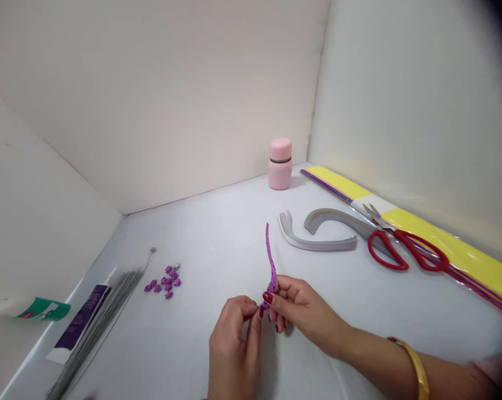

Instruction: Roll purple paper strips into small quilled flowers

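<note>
A narrow purple paper strip [270,253] with dark specks rises from between my fingertips, its free end pointing away from me. My right hand [295,305] pinches the strip between thumb and fingers. Close against it, my left hand [236,341] pinches the strip's lower end, where a small folded part shows; the fingers hide most of that fold. To the left, several small purple folded paper stars [166,283] lie in a loose group on the white table [209,244].
Grey paper strips [317,244], red-handled scissors [386,236] and a yellow paper pack [442,228] lie to the right. A pink flask [280,165] stands at the back. Thin wires [105,316], a purple-and-white tube [82,316] and a green-and-white tube [43,309] are at left.
</note>
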### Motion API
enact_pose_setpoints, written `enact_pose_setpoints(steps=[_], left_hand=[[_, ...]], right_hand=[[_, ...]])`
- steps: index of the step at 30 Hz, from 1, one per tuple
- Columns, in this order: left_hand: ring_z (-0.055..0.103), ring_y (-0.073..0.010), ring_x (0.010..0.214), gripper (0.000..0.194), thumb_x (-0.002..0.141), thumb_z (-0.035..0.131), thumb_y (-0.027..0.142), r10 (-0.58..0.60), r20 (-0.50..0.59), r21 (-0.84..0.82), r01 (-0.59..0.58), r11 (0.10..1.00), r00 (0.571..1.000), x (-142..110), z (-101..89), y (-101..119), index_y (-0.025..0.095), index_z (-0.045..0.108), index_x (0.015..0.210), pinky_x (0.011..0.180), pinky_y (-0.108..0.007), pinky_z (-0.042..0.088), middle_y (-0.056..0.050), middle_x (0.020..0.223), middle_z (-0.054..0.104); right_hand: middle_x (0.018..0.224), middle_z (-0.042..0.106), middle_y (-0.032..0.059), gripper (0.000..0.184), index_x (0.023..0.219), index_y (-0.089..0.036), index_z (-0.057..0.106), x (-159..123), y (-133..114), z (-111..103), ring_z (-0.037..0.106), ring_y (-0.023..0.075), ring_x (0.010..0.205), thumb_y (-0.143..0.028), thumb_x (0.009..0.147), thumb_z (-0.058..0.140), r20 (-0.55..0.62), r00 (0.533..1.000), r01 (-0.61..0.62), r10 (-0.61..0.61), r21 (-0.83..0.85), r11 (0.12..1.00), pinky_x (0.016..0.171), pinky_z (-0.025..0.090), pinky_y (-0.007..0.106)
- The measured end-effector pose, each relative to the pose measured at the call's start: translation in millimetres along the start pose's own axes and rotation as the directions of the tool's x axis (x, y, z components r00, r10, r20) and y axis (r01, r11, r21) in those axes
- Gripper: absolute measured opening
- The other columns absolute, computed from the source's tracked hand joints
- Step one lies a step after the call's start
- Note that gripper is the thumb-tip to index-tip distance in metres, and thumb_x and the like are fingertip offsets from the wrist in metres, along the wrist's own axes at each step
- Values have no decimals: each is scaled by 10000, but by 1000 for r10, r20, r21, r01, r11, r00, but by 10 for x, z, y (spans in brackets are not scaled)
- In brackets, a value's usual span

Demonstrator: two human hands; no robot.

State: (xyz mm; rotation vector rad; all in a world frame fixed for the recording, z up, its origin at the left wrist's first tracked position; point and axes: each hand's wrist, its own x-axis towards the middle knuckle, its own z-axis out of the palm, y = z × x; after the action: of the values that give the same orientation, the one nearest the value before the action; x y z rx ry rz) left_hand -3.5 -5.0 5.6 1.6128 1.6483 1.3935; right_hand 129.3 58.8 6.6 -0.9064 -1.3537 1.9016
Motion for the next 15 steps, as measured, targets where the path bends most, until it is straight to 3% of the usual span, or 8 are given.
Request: enact_pose_setpoints(steps=[3,7,11,15], left_hand=[[580,-173,801,193,788,482,35,226,-22,199,-218,956,974,-33,-4,-34,211,555,759,734,-259,428,-55,832,597],[600,-155,772,222,782,492,3,357,33,334,-347,876,934,-40,-3,-33,219,538,784,738,-235,435,-53,808,626],[618,-151,748,209,769,522,18,368,34,370,-354,859,929,-34,5,-26,226,537,773,723,-222,437,-38,785,654],[612,-159,740,193,787,488,44,265,6,268,-257,928,964,-41,14,-39,218,565,760,696,-233,439,-42,789,654]], right_hand=[[560,537,-37,293,696,-151,515,-5,-10,17,490,65,438,-425,760,598,0,1000,-2,2,12,1000,443,375,185],[556,538,-39,292,688,-151,515,7,-12,31,490,63,437,-420,753,607,7,1000,4,-4,20,1000,441,373,182],[555,535,-40,279,682,-147,515,15,-2,26,489,62,435,-398,758,609,11,1000,12,-12,18,1000,441,376,180],[558,542,-36,272,685,-143,516,8,15,17,493,61,430,-388,773,593,0,1000,21,-21,1,1000,433,378,177]])
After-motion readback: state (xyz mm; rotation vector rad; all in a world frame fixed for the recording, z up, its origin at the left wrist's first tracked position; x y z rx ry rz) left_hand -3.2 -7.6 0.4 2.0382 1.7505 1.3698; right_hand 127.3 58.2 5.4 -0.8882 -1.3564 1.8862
